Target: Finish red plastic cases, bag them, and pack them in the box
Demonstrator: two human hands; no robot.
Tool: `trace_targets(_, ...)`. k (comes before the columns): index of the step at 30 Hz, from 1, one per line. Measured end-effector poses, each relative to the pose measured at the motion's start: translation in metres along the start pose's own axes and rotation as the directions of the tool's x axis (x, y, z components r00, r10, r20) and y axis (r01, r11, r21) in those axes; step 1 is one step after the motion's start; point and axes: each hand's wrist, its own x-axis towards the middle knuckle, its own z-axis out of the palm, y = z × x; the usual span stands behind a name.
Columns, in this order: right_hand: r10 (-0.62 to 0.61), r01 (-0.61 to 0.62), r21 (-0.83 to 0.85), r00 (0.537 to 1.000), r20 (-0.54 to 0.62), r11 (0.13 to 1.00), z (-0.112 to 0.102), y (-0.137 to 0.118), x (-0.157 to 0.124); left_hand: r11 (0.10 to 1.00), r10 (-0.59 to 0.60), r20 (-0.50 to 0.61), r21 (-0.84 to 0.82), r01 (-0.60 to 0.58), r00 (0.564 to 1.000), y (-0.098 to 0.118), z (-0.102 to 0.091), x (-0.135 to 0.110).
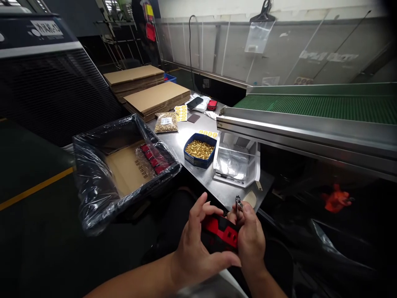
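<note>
My left hand (194, 244) is curved around a red and black plastic housing (221, 231), thumb below it and fingers along its far side. My index finger sticks up, apart from the part. At the right end of the housing, my right hand (252, 236) is closed on a small metal nail clipper (238, 203), its jaws pointing up. The lower side of the housing is in shadow, and the right fingers partly hide its end. Beyond the hands, a blue tray (185, 156) holds many small brass pieces.
A black-lined crate (93, 207) with cardboard and red parts stands left. On the metal table (201, 174) lie a clear-fronted bin (258, 165), a bag of brass pieces (166, 122), yellow stickers (181, 112) and a phone (195, 102). Cardboard stacks (158, 97) sit behind; a green conveyor (310, 108) runs right.
</note>
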Motion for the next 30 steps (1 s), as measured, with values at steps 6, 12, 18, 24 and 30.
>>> trace_targets(6,0.041,-0.043,0.222,0.999,0.014,0.974,-0.005,0.0,0.002,1.0,-0.003,0.001,-0.028,0.003,1.0,0.009,-0.011,0.002)
trace_targets(12,0.041,-0.047,0.179,0.998,0.037,0.983,-0.005,-0.003,0.004,0.979,-0.141,0.037,-0.147,0.145,0.989,0.002,-0.017,0.002)
trace_targets(18,0.095,-0.102,0.111,0.994,0.059,0.989,-0.004,-0.002,0.008,0.765,-0.43,0.274,-0.395,0.509,0.86,-0.014,-0.026,0.011)
trace_targets(24,0.234,-0.233,0.054,0.972,0.001,0.971,-0.001,-0.001,0.01,0.671,-0.444,0.421,-0.429,0.605,0.791,-0.022,-0.032,0.021)
trace_targets(30,0.129,-0.123,-0.062,0.987,0.093,0.99,-0.001,-0.005,0.007,0.893,-0.418,0.088,-0.146,0.426,0.904,-0.025,-0.025,0.025)
